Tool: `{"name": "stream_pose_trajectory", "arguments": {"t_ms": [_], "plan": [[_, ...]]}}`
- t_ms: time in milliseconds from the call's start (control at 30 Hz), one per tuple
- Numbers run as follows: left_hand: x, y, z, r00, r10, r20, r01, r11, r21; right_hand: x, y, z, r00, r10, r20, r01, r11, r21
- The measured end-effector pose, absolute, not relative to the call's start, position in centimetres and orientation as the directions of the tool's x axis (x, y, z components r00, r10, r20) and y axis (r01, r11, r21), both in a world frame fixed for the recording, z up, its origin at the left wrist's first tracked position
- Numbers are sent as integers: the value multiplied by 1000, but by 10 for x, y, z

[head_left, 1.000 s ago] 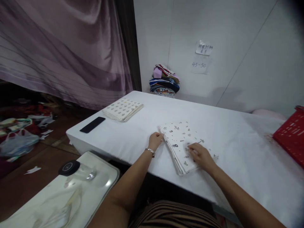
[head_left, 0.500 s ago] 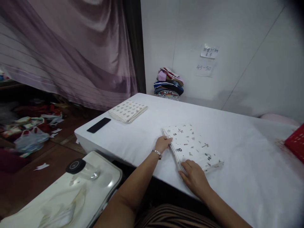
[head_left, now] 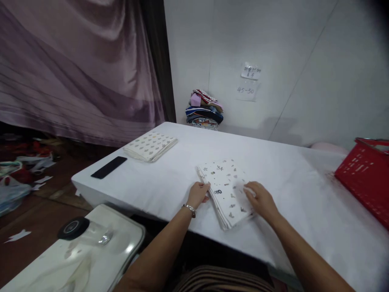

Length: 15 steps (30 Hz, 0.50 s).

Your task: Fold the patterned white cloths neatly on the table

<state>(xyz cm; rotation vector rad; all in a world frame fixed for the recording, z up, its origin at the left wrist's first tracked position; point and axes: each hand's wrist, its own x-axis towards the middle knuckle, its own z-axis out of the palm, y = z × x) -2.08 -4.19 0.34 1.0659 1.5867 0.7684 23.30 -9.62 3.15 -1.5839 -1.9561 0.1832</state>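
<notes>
A folded white cloth point(head_left: 223, 184) printed with small grey and dark figures lies on the white-covered table, its layered edge turned towards my left. My left hand point(head_left: 198, 194) pinches that edge between thumb and fingers, and a silver bracelet circles the wrist. At the opposite side, my right hand point(head_left: 261, 200) has its fingers bent around the cloth's right edge; that spot is slightly blurred. Further left on the table rests a second folded cloth point(head_left: 150, 147), cream with rows of grey shapes.
A flat black object point(head_left: 109, 167) lies by the table's left edge. The red basket point(head_left: 361, 174) stands at the right. Below left, a lidded clear jar point(head_left: 91, 233) is on a cream surface point(head_left: 121, 227). Folded fabrics point(head_left: 205, 109) are stacked near the wall.
My right hand has moved from the cloth's near edge to its right side, and the cloth looks narrower there. My left hand stays at the layered edge. The view has turned right.
</notes>
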Motion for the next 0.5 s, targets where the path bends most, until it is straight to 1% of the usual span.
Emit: {"name": "stream_pose_trajectory", "arguments": {"t_ms": [33,100,167,200,267,333,500], "plan": [[-19,-43,4,-69,909,-411,242,415,877,246,-82,32,-45,949,311,870,190,-455],[-15,-43,6,-56,897,-439,223,439,870,264,-56,30,85,989,118,894,-23,-447],[-11,-42,10,-37,886,-463,192,461,867,272,-36,26,142,988,-61,880,-154,-450],[-9,-41,11,-24,880,-475,163,472,866,273,-28,25,155,981,-121,868,-193,-458],[-6,-39,15,-2,865,-502,95,500,861,272,-18,23,179,967,-183,837,-247,-489],[-4,-37,18,26,847,-531,38,530,847,270,-13,22,199,956,-215,792,-286,-539],[-5,-32,21,135,781,-609,-32,618,786,273,-13,23,174,949,-261,638,-311,-704]]}}
